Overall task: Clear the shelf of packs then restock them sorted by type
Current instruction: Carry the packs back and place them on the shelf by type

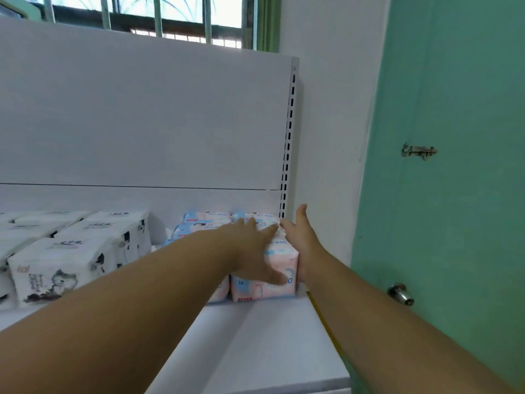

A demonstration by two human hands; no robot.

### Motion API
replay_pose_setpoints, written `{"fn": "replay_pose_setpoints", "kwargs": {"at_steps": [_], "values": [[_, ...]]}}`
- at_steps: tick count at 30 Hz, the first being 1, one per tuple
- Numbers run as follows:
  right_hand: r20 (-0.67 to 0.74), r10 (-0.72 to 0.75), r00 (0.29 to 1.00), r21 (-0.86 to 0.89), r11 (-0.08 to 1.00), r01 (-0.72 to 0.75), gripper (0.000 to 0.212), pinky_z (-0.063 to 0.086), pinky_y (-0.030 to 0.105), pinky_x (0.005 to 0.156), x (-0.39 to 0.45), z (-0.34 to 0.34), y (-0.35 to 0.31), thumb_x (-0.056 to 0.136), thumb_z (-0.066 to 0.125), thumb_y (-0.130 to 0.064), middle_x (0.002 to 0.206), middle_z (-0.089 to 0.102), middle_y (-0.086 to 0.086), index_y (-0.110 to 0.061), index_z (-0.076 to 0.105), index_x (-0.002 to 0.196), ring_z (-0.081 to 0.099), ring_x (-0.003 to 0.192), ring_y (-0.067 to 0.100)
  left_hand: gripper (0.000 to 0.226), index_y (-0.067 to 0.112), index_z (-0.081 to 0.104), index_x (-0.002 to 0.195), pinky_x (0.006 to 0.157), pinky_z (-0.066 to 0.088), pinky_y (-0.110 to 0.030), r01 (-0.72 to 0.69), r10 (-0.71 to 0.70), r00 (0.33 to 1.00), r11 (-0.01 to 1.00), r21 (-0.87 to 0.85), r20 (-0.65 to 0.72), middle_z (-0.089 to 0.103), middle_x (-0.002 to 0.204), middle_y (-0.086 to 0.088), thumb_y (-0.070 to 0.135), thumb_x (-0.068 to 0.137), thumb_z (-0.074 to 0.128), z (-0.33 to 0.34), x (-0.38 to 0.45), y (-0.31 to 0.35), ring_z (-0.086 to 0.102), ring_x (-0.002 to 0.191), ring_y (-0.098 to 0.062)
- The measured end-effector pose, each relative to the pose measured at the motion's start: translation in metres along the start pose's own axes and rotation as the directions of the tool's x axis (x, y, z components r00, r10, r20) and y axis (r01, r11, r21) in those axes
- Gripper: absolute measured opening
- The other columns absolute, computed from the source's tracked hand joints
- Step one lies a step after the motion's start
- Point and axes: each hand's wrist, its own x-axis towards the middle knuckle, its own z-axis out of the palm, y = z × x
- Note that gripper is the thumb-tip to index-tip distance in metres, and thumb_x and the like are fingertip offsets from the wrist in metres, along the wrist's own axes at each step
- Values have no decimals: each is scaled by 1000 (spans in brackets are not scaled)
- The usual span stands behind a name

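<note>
— Both bare forearms fill the bottom of the view, reaching out over the white shelf [264,336], its front part bare. What are the hands doing?

— Left hand [252,248] lies flat on top of the front pink-and-blue pack [272,291], fingers straight and spread a little, thumb down over the pack's front face. Right hand [302,240] stands on edge, fingers straight and held together, pressed against the pack's right side.

— And where does that pack sit?

— At the far right end of the shelf, close to the slotted white upright [287,143]. More pink-and-blue packs [204,220] sit behind it and to its left, touching one another, up to the white back panel [142,123].

— Anything else stocked there?

— White tissue packs with an ink-drawn animal [48,271], in rows on the left, apart from the pink group by a narrow gap.

— Beyond the shelf?

— Green door [454,137] on the right with a metal latch [419,151] and a round knob [400,294]; a barred window [159,18] above the panel
</note>
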Motion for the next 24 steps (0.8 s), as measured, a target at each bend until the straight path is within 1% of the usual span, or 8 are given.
{"fn": "replay_pose_setpoints", "kwargs": {"at_steps": [3,5,9,12,16,20,22,24], "values": [[14,7,1000,44,999,-8,90,51,49,93,18,-2,1,87,12,-80,132,61,13,-17,45,142,61,115,36,105,30,5,155,117,25,-48,21,-20,1000,999,50,-22,19,159,-12,80,75,52,6,4,3,18,146,-34],[26,-7,1000,66,998,5,94,48,54,99,30,-4,4,83,14,-84,133,61,13,-19,43,145,61,116,37,103,31,7,155,118,23,-47,30,-28,999,998,61,-40,21,159,-10,79,76,52,9,3,3,20,146,-32],[98,-30,995,97,995,20,87,56,36,69,43,-8,8,92,11,-74,104,71,12,-12,51,136,70,88,29,107,30,0,156,121,17,-44,49,-48,999,998,41,-19,11,164,-4,78,76,53,10,1,2,13,150,-27],[170,-29,985,82,997,15,87,57,31,56,52,-8,8,91,11,-75,99,74,10,-12,55,133,74,77,26,107,30,0,156,121,18,-44,64,-64,998,997,36,-11,8,164,-3,77,76,54,8,3,3,12,150,-26],[222,0,975,21,1000,-4,85,56,30,57,55,-9,9,92,8,-74,88,76,10,-13,65,108,74,73,26,106,31,-3,155,122,15,-43,87,-89,995,995,39,40,3,165,-2,78,78,53,6,2,5,8,151,-25],[186,5,982,69,997,-18,87,56,41,77,54,-14,12,90,11,-77,108,73,12,-16,61,125,70,98,32,79,28,-5,156,121,10,-48,146,-142,989,986,-83,50,-4,165,-7,64,95,31,-4,5,5,1,151,-30],[148,11,989,27,1000,-15,82,56,41,76,50,-12,11,90,11,-77,102,75,10,-20,63,119,69,97,32,60,24,-4,156,120,11,-54,203,-202,979,966,-161,20,-5,163,-16,41,105,22,-7,20,1,-2,149,-39],[125,13,992,-2,1000,-12,79,53,36,70,47,-6,5,94,8,-70,107,72,11,-17,62,119,65,102,32,61,23,2,157,120,10,-55,258,-254,966,949,-180,43,-1,163,-16,45,104,22,-7,34,1,-1,149,-39]]}}
